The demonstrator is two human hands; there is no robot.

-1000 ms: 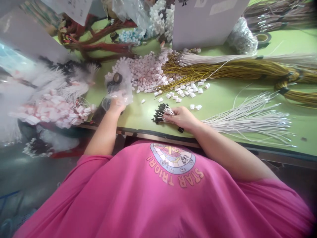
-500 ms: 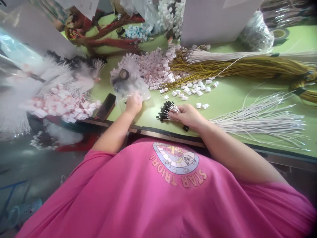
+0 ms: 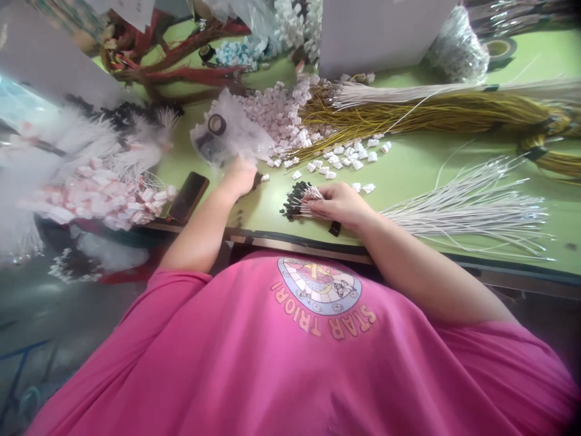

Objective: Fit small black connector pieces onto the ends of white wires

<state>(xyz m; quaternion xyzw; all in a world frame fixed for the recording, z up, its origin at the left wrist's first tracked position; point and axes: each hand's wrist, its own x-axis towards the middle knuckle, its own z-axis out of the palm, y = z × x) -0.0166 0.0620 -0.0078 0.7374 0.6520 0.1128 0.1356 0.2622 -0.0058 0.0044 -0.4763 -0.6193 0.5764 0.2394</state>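
Observation:
My right hand (image 3: pixel 340 204) is closed around a bundle of white wires (image 3: pixel 422 219). Black connector ends (image 3: pixel 295 200) bunch together left of the fingers, with bare metallic tips (image 3: pixel 313 194) among them. Just under that hand lies a small black piece (image 3: pixel 334 228). My left hand (image 3: pixel 242 174) is at the near edge of a clear plastic bag (image 3: pixel 254 138). Its fingers look curled, and a small dark item (image 3: pixel 258 180) shows beside the fingertips. What those fingers hold is mostly hidden.
Black tape (image 3: pixel 216 125) sits on the bag. Behind are heaped white connectors (image 3: pixel 281 115) and yellow wires (image 3: pixel 431 118). A phone (image 3: pixel 189 197) lies left of my left forearm, near pinkish-white connectors (image 3: pixel 104 194). A grey panel (image 3: pixel 372 36) stands at the back.
The whole view has shifted slightly left and up. My left hand has moved slightly right relative to the bag, and a dark item now shows at its fingers. The right hand keeps its hold.

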